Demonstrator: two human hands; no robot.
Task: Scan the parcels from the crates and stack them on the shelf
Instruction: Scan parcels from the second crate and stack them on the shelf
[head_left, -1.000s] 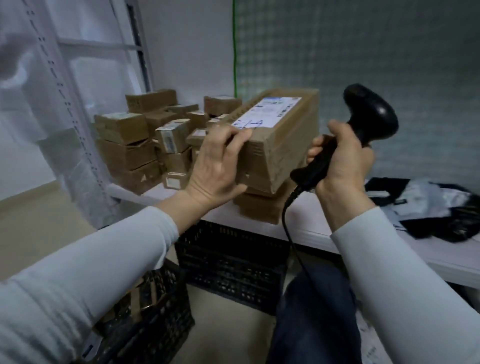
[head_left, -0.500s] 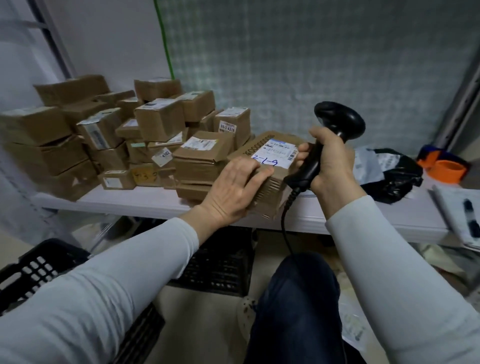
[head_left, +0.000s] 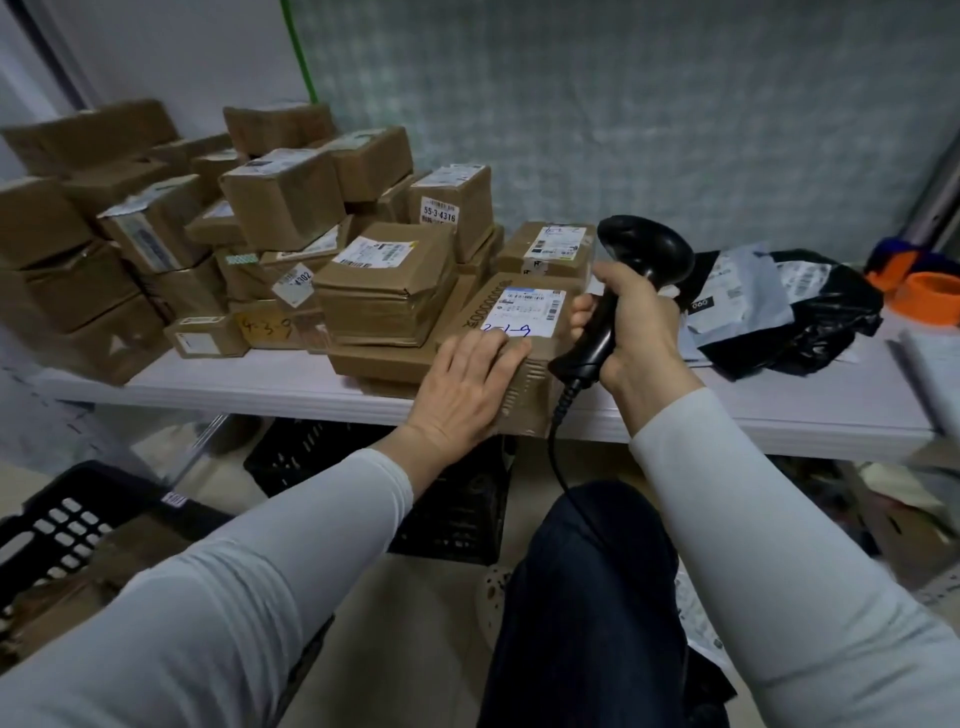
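While the left hand (head_left: 467, 384) lay flat on the parcel (head_left: 527, 395), its fingers were straight and its grip was not closed around anything. The parcel sat at the front edge of the white shelf (head_left: 234, 384), touching the pile of brown boxes (head_left: 384, 280) on its left. It had a white label (head_left: 530, 309) on top with blue writing. The right hand (head_left: 631, 332) had its grip wrapped tight around the handle of the black scanner (head_left: 644, 252), just beside the parcel's right side. The scanner's head stood up above the hand, and its cord (head_left: 558, 467) hung down. Black and grey bags (head_left: 810, 317) lay farther right on the shelf, near an orange roll (head_left: 930, 293). One black crate (head_left: 311, 457) stood under the shelf. A second crate (head_left: 52, 525) sat at the lower left with brown things inside.
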